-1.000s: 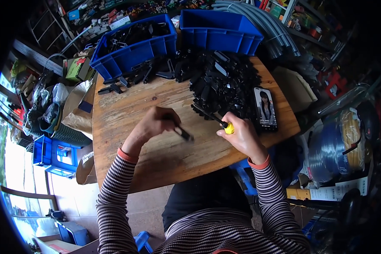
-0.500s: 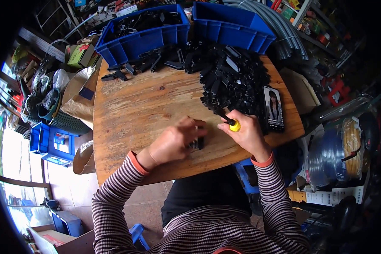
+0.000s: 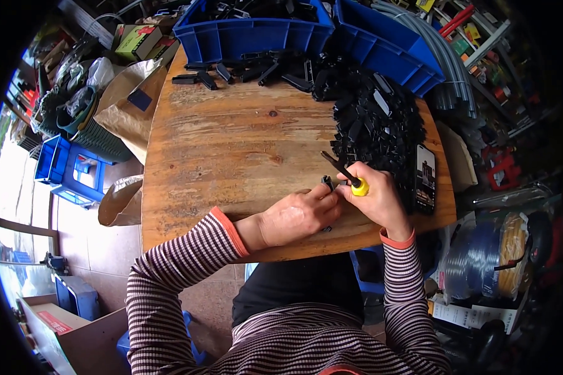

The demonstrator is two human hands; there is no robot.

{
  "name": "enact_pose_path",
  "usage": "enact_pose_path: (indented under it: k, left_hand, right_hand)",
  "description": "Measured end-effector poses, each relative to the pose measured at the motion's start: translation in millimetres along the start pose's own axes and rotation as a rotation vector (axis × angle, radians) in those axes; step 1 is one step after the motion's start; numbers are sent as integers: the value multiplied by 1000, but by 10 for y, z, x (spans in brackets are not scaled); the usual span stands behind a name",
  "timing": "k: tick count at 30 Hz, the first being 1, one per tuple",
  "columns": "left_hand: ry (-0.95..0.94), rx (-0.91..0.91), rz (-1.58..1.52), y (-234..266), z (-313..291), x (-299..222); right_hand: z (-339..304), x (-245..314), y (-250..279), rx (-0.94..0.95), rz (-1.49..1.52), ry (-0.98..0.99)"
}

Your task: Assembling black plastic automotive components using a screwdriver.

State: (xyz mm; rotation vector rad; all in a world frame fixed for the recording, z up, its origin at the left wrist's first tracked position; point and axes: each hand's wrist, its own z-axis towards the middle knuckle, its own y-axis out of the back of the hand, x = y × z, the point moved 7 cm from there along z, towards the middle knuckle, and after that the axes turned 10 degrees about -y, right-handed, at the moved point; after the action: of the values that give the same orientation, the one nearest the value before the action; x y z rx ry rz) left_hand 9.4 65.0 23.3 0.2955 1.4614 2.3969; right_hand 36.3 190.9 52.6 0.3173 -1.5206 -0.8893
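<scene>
Over the front of the wooden table, my left hand is closed, pinching a small black plastic part. Its upper end sticks out above the fingers; the rest is hidden. Close beside it on the right, my right hand is closed round a yellow-handled screwdriver. The dark shaft points up and to the left, away from the part. My right thumb and fingertips are near the part; whether they touch it I cannot tell. Another small dark piece shows under my left hand.
A large heap of black plastic parts covers the table's right side. Behind stand two blue bins, the left holding black parts. A phone lies at the right edge. Paper bags stand left; wrapped coils of tubing are right.
My left hand has moved right, next to my right hand, and now shows a black part in its fingers. The view has shifted, so the table and bins sit differently in it.
</scene>
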Motion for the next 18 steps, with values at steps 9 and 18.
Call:
enact_pose_path:
  k: [9, 18]
  left_hand:
    - [-45, -48, 36, -18, -19, -53]
    - [3, -13, -136, -36, -12, -19]
  right_hand:
    - [39, -214, 147, -107, 55, -31]
    - [18, -173, 107, -148, 96, -45]
